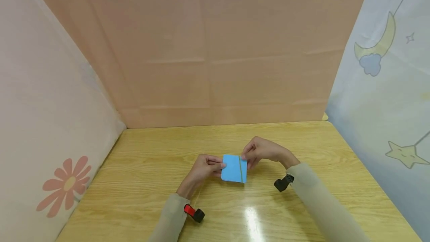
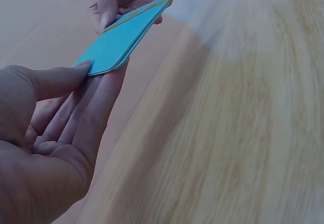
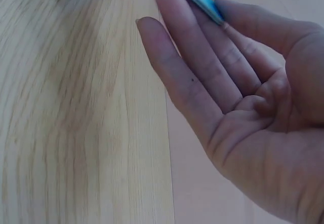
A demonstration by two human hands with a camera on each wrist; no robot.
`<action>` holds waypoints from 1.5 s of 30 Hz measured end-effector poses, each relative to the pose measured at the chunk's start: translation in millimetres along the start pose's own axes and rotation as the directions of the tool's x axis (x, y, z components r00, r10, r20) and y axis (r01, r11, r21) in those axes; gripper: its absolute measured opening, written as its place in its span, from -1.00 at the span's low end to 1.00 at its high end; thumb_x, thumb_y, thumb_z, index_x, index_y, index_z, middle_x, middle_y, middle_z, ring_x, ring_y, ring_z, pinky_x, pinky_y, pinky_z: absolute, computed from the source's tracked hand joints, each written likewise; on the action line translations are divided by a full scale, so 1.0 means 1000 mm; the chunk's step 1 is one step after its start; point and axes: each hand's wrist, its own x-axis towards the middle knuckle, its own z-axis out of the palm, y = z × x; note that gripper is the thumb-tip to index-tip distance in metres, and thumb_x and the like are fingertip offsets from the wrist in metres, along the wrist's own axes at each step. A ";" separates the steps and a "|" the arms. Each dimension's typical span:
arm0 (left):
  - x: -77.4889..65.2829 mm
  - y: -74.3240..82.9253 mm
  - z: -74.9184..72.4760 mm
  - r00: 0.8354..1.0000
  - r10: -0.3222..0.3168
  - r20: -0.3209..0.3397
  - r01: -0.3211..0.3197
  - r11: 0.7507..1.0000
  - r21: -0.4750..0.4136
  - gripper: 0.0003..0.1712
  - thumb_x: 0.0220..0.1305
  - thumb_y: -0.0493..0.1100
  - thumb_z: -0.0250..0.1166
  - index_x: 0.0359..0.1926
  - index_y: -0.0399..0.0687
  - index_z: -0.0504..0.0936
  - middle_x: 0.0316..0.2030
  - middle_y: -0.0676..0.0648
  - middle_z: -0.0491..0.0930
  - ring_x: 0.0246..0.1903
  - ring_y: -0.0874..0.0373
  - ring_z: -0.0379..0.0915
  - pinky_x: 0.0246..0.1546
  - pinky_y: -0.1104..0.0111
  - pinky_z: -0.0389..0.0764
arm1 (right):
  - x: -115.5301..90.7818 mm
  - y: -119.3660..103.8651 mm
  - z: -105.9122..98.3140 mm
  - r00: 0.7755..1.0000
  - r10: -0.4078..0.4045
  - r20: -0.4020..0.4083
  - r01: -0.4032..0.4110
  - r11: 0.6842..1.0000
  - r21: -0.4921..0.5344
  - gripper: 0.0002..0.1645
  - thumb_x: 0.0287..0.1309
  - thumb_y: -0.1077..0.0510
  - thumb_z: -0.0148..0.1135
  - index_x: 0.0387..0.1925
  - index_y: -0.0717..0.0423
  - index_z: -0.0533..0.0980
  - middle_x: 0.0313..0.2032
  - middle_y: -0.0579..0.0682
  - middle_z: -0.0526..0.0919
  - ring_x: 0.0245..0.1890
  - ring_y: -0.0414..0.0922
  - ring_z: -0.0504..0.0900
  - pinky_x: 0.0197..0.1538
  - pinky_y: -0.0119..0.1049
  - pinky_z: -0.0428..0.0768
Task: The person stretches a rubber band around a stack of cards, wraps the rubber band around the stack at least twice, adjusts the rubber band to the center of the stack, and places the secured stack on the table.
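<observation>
Blue cards [image 2: 120, 39] — in left hand [image 2: 58, 155]

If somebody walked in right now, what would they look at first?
Probably the bright blue square with a yellowish band across it, held up between the left hand and the right hand over the wooden table. After that, maybe the big reddish flower at the lower left of the head view, or the yellow moon at its upper right.
</observation>
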 end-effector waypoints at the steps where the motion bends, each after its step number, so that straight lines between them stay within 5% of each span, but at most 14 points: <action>1: 0.000 0.000 0.000 1.000 -0.001 -0.001 0.001 1.000 -0.002 -0.73 0.37 -0.28 0.43 -0.02 -0.42 0.76 -0.34 -0.11 0.84 -0.42 0.19 0.78 -0.24 0.23 0.86 | 0.001 -0.001 0.001 1.000 -0.010 0.001 0.010 1.000 -0.006 -0.80 0.42 0.18 0.32 -0.16 0.21 0.79 -0.26 0.16 0.85 -0.27 0.29 0.83 -0.08 0.23 0.80; 26: -0.001 0.002 -0.007 1.000 -0.021 -0.016 0.020 0.998 -0.057 -0.76 0.35 -0.35 0.42 -0.04 -0.47 0.73 -0.45 0.01 0.79 -0.47 0.21 0.74 -0.37 0.33 0.83 | 0.021 0.002 0.011 0.995 -0.070 -0.067 0.072 0.997 0.024 -0.75 0.44 0.16 0.32 -0.18 0.26 0.80 -0.21 0.10 0.85 -0.30 -0.09 0.82 -0.03 0.16 0.82; 37: 0.000 0.012 -0.003 1.000 -0.020 0.017 0.021 1.000 -0.009 -0.76 0.37 -0.31 0.42 -0.03 -0.44 0.75 -0.40 -0.02 0.82 -0.49 0.22 0.74 -0.33 0.30 0.85 | 0.026 0.003 0.012 0.997 -0.058 -0.059 0.060 0.998 0.031 -0.73 0.43 0.15 0.33 -0.16 0.29 0.79 -0.23 0.05 0.84 -0.32 -0.17 0.74 -0.15 -0.24 0.80; 45: 0.002 0.007 -0.001 1.000 -0.013 0.006 0.013 1.000 -0.012 -0.73 0.36 -0.31 0.43 -0.01 -0.44 0.76 -0.31 -0.16 0.84 -0.45 0.19 0.78 -0.30 0.26 0.85 | 0.026 0.004 0.015 0.997 -0.027 -0.074 0.029 0.999 0.025 -0.71 0.43 0.11 0.34 -0.16 0.27 0.79 -0.26 0.04 0.84 -0.36 -0.19 0.74 -0.19 -0.23 0.79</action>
